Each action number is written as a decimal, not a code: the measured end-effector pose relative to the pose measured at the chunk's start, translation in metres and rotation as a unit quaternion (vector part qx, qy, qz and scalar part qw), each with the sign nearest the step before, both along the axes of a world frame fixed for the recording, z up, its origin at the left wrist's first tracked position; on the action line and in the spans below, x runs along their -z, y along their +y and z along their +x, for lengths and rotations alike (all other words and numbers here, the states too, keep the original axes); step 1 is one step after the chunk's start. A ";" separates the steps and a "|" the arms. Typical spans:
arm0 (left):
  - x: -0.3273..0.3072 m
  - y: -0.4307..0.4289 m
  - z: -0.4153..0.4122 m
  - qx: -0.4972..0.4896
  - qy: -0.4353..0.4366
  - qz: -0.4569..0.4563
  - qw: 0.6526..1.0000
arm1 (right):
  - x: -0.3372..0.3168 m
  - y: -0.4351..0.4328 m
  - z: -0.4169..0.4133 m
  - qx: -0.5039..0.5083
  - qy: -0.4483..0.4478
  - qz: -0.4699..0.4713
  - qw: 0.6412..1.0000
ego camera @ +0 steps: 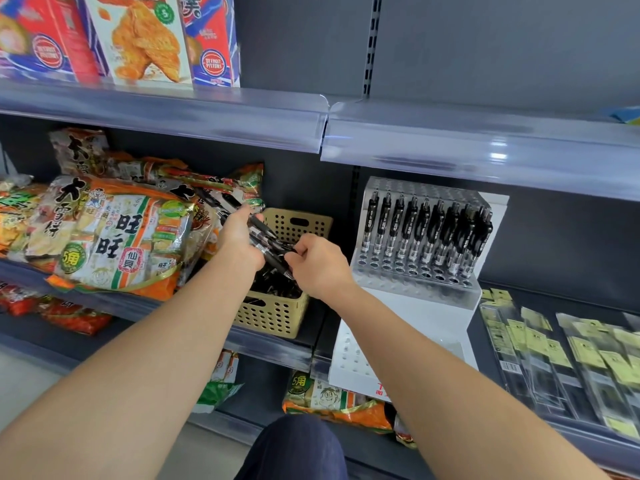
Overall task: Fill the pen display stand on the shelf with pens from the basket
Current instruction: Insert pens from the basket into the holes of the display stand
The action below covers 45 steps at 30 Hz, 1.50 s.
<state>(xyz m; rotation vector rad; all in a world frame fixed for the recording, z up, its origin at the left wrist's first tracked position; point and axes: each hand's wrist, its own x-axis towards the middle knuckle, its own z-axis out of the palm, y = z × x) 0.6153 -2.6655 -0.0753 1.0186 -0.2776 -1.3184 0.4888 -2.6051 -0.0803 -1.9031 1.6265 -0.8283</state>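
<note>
Right above the tan perforated basket [277, 317], which sits on the shelf [273, 344] and holds a dark heap of black pens [277, 289], the left hand [239, 237] has its grip closed around a bundle of pens [259, 233]. The right hand [318, 265] pinches one pen from that bundle. Just right of the basket stands the clear pen display stand [415, 282]; one row holds upright black pens [426, 230], and the front holes are bare.

pens [266, 244]: black | basket [277, 317]: tan, perforated | display stand [408, 323]: white | snack bags [114, 237]: orange-green
</note>
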 end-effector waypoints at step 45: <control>0.002 0.017 -0.011 0.236 -0.601 -0.220 0.731 | -0.025 -0.031 -0.004 0.095 -0.299 -0.137 0.940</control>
